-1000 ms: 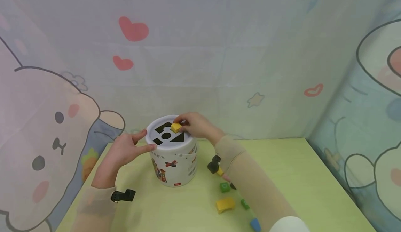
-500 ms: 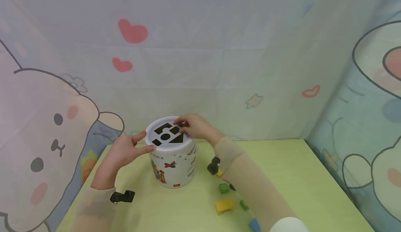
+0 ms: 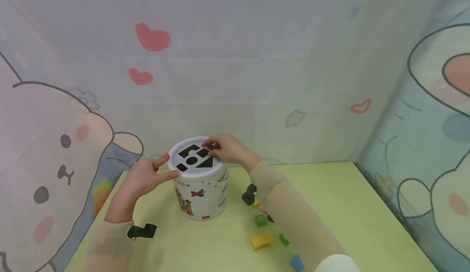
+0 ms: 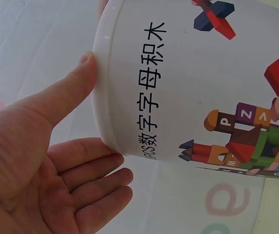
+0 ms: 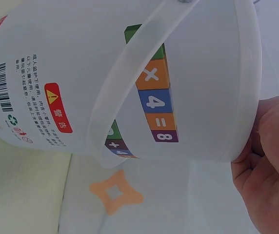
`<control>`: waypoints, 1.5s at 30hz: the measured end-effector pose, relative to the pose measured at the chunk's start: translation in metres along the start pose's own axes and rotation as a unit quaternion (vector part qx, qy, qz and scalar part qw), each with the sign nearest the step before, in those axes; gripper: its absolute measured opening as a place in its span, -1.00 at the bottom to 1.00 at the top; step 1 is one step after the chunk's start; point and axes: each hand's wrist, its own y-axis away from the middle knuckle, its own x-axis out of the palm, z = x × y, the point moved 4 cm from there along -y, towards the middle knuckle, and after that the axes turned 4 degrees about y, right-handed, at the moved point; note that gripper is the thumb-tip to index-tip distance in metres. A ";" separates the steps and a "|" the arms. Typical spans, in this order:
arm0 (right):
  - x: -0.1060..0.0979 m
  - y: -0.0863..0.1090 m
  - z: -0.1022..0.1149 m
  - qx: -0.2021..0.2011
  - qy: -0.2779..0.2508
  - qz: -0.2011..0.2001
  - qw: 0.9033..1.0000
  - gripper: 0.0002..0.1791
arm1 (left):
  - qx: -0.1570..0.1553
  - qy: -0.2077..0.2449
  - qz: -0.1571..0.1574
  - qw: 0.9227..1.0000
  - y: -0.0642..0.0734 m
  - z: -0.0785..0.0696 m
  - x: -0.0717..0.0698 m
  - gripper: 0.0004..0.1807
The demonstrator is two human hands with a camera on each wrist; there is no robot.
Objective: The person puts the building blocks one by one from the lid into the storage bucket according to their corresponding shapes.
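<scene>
A white bucket printed with toy-block pictures stands upright on the table. Its white lid has dark shaped holes, among them a circle, a triangle and an arch. My left hand steadies the lid's left rim, its thumb and forefinger spread against it; in the left wrist view the other fingers extend below. Over the lid's right side is my right hand, fingertips beside a squarish hole, holding nothing visible. In the right wrist view the bucket's rim hides those fingertips.
Right of the bucket lie a green block, a yellow arch block, a smaller green block and a blue block. The right forearm partly covers other blocks. A printed cloth hangs behind the table.
A yellow block, pinched by my right hand over the lid a second ago, has gone out of sight at the squarish hole. Both hands have stayed nearly in place; the view has shifted slightly.
</scene>
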 end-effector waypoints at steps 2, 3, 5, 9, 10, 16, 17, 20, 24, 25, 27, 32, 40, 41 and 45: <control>0.000 -0.001 0.001 -0.001 -0.004 0.003 1.000 -0.61 | 0.001 -0.001 0.000 1.000 0.001 0.000 -0.001 0.04; 0.000 -0.001 0.001 -0.001 -0.007 0.004 1.000 -0.61 | 0.001 -0.002 0.000 1.000 0.000 0.000 -0.001 0.04; 0.000 -0.001 0.002 0.001 -0.011 0.006 1.000 -0.61 | 0.001 -0.002 -0.001 1.000 0.000 0.001 -0.001 0.04; -0.001 0.000 0.000 0.002 -0.027 0.006 1.000 -0.61 | 0.003 -0.005 -0.002 1.000 -0.001 0.001 0.001 0.04; -0.001 0.000 -0.001 0.000 -0.034 0.004 0.999 -0.61 | 0.003 -0.004 -0.003 1.000 -0.001 0.001 0.002 0.04; -0.007 0.009 -0.020 -0.015 -0.087 -0.052 0.995 -0.65 | 0.010 0.000 -0.009 1.000 -0.004 0.000 0.006 0.03; -0.008 0.012 -0.023 -0.017 -0.095 -0.066 0.993 -0.65 | 0.012 0.002 -0.009 1.000 -0.004 0.000 0.006 0.04; -0.010 0.019 -0.034 -0.021 -0.126 -0.098 0.987 -0.64 | 0.013 0.009 -0.010 1.000 -0.004 0.001 0.006 0.03; -0.015 0.027 -0.044 -0.031 -0.157 -0.124 0.979 -0.60 | 0.011 0.009 -0.012 1.000 -0.005 0.002 0.005 0.03; -0.016 0.029 -0.046 -0.033 -0.162 -0.128 0.978 -0.60 | 0.012 0.008 -0.012 1.000 -0.005 0.002 0.005 0.02; -0.019 0.032 -0.051 -0.035 -0.167 -0.136 0.976 -0.59 | 0.008 0.008 -0.012 1.000 -0.005 0.001 0.005 0.02; -0.020 0.047 -0.066 -0.044 -0.164 -0.136 0.976 -0.64 | 0.001 0.020 -0.011 1.000 -0.006 0.001 0.007 0.04; -0.008 0.092 -0.111 -0.035 -0.136 -0.089 0.986 -0.65 | 0.000 0.024 -0.012 1.000 -0.008 0.000 0.009 0.05; -0.005 0.100 -0.118 -0.031 -0.129 -0.077 0.988 -0.65 | 0.001 0.026 -0.012 1.000 -0.008 0.000 0.010 0.05; 0.008 0.130 -0.149 -0.014 -0.114 -0.027 0.993 -0.61 | 0.000 0.027 -0.010 1.000 -0.008 0.001 0.011 0.05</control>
